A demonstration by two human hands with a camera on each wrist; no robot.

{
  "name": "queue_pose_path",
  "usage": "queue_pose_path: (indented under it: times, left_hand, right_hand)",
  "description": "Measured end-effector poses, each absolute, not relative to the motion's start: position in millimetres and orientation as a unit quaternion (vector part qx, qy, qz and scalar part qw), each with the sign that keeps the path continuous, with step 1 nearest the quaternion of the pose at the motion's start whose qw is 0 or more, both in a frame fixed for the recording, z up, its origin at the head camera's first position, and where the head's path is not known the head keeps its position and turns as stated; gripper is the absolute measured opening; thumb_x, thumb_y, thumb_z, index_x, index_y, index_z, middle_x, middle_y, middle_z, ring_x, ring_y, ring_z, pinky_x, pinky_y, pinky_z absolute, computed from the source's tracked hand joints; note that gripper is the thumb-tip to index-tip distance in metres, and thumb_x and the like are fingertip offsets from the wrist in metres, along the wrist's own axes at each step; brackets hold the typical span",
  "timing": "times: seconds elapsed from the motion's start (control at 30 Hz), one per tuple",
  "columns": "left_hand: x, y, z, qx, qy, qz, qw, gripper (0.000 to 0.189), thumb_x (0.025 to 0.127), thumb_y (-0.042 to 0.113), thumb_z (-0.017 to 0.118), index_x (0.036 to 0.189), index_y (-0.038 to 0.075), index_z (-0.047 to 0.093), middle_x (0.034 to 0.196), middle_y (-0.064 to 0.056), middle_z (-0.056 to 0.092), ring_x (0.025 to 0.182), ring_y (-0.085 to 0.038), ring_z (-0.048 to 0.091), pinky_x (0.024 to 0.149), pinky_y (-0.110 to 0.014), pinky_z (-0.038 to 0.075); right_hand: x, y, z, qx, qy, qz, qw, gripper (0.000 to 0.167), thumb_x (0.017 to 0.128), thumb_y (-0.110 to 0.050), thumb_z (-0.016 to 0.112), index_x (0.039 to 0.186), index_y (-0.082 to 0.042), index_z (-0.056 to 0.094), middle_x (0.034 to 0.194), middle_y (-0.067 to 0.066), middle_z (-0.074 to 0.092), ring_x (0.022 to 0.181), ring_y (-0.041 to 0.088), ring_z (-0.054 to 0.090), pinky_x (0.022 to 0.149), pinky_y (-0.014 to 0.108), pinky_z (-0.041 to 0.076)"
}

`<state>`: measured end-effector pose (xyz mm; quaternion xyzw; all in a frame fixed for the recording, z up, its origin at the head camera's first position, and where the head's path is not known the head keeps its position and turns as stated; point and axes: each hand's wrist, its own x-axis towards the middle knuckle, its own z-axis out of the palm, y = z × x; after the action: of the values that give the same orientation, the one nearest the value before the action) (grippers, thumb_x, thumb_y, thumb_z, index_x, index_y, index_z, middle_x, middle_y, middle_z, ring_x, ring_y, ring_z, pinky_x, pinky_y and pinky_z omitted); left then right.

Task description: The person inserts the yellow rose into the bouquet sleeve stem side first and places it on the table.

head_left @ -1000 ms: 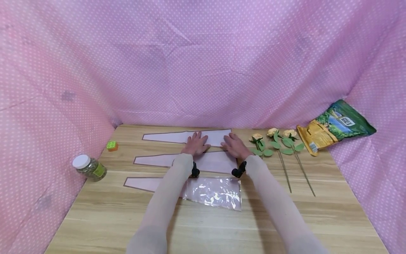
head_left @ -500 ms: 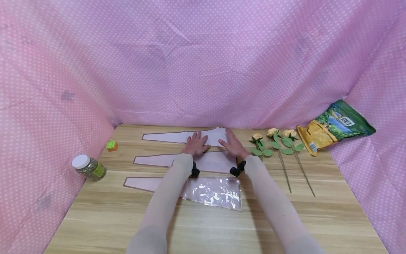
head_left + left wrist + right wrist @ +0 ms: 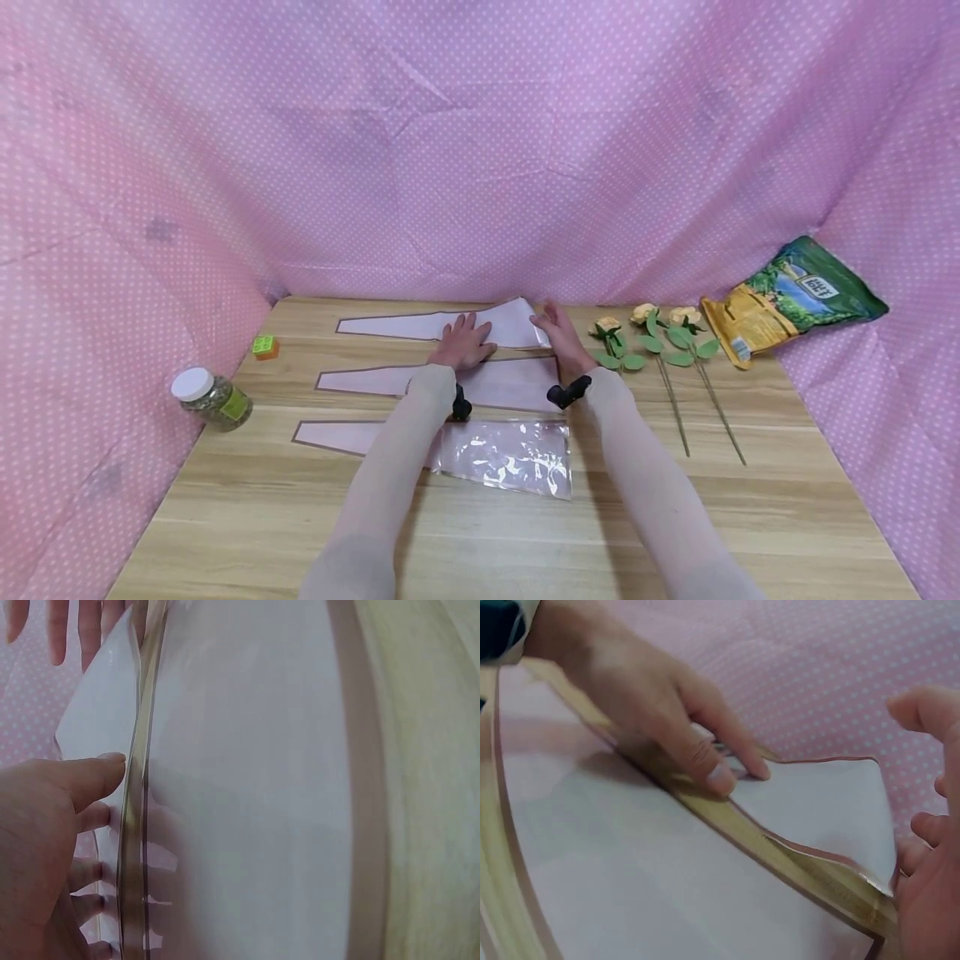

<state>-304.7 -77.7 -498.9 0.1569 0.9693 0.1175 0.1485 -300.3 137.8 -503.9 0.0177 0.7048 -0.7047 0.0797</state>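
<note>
Three tapered flower wrapping sleeves, pale with brown borders, lie in rows. My left hand (image 3: 462,342) rests on the middle of the back sleeve (image 3: 390,325), fingers spread. This sleeve's wide right end is raised off the table, its mouth edge bent up in the right wrist view. My right hand (image 3: 567,340) stands on its side at that end; its thumb (image 3: 919,710) is apart from the sleeve and its fingers are beside the edge. Nearer me lie the middle sleeve (image 3: 517,385), under my wrists, and the front sleeve (image 3: 502,454), whose wide half is shiny clear film.
Several artificial roses (image 3: 684,317) with green leaves lie right of my hand. A green and yellow bag (image 3: 795,300) leans at the right edge. On the left are a white-lidded jar (image 3: 217,400) and a small green-orange block (image 3: 266,347). Pink dotted cloth (image 3: 480,167) encloses the table.
My right hand, earlier flat on the sleeve's wide end, has moved a little right and turned onto its side. That end has risen off the table. My left hand stays in place.
</note>
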Motion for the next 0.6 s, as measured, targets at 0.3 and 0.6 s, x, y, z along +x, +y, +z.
queue_pose_path:
  times: [0.3,0.6]
  left_hand:
    - [-303,-79,-497,0.162,0.968,0.125,0.142,0.061,0.104,0.045,0.042,0.157,0.018,0.032,0.169,-0.016,0.013,0.157,-0.037,0.009,0.126,-0.056,0.013]
    - [-304,-78,-497,0.158,0.968,0.129,0.148,0.060,0.105,0.046,0.040,0.157,0.019,0.032,0.169,-0.016,0.013,0.157,-0.037,0.009,0.126,-0.056,0.014]
  right_hand:
    - [-330,155,-563,-0.027,0.555,-0.831,0.010,0.066,0.100,-0.029,0.058,0.156,-0.012,0.027,0.161,0.008,0.034,0.148,0.016,0.035,0.122,0.030,0.028]
    - [-293,144,-495,0.065,0.526,-0.847,0.026,0.061,0.107,-0.025,0.027,0.160,-0.005,0.004,0.168,0.020,0.006,0.155,0.039,0.018,0.127,0.047,0.017]
